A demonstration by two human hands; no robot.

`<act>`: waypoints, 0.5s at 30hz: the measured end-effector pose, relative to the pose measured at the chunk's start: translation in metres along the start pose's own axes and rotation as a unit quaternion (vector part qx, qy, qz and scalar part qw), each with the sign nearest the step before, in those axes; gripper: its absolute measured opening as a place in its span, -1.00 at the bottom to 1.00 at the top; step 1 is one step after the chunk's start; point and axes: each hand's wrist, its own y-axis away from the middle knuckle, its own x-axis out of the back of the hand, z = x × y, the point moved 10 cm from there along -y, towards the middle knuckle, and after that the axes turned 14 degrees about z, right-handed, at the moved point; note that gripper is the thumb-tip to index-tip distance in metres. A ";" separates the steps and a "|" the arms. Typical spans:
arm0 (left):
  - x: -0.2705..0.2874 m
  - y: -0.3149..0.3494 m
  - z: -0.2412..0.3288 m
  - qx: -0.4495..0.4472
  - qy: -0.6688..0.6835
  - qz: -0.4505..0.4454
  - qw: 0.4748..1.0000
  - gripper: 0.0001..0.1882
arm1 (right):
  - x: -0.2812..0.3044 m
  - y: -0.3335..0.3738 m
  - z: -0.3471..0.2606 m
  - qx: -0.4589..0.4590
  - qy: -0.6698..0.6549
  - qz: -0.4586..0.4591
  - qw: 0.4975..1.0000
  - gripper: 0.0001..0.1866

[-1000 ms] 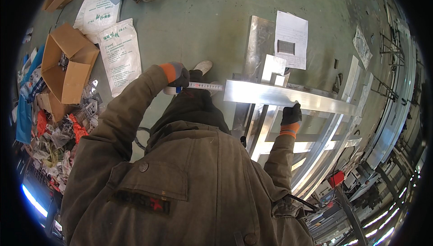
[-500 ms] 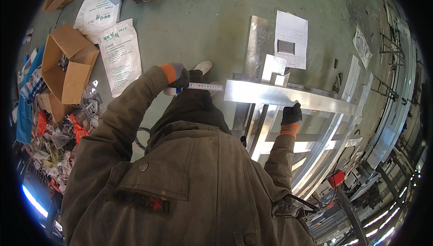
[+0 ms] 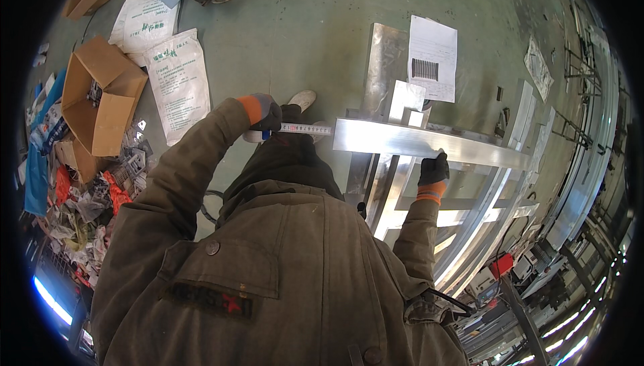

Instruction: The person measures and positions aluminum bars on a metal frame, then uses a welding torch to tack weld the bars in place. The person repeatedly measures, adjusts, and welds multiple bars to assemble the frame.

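My left hand (image 3: 266,112), in a grey glove with an orange cuff, is closed around a tape measure whose blue case (image 3: 266,135) barely shows under the fingers. Its white blade (image 3: 305,129) runs out to the right, toward the left end of a shiny aluminium profile (image 3: 429,143). Whether the blade touches the metal I cannot tell. My right hand (image 3: 433,170), gloved the same way, grips the near edge of that profile with the thumb on top. The profile lies roughly level across other metal bars.
A sheet of paper (image 3: 433,57) lies on a metal piece beyond the profile. Aluminium bars (image 3: 473,225) form a rack at right. An open cardboard box (image 3: 111,98), white sacks (image 3: 178,84) and a scrap heap (image 3: 87,222) stand at left. My shoe (image 3: 303,100) shows ahead.
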 end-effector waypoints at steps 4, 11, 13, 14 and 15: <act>0.000 -0.001 0.000 -0.011 -0.004 0.002 1.000 -0.78 | 0.000 0.000 0.000 0.004 0.003 0.006 1.000 -0.74; 0.002 0.000 0.004 -0.024 0.005 0.011 1.000 -0.77 | -0.002 0.001 -0.002 0.013 0.004 0.006 1.000 -0.73; 0.002 0.002 0.005 -0.020 -0.003 0.005 1.000 -0.77 | -0.004 0.003 -0.002 0.011 0.002 -0.008 1.000 -0.72; 0.003 0.003 0.006 -0.019 -0.007 0.004 1.000 -0.77 | -0.004 0.003 -0.003 0.016 0.012 -0.006 1.000 -0.72; 0.003 0.003 0.007 -0.021 -0.008 0.002 1.000 -0.77 | -0.005 0.004 -0.003 0.015 0.006 -0.011 1.000 -0.72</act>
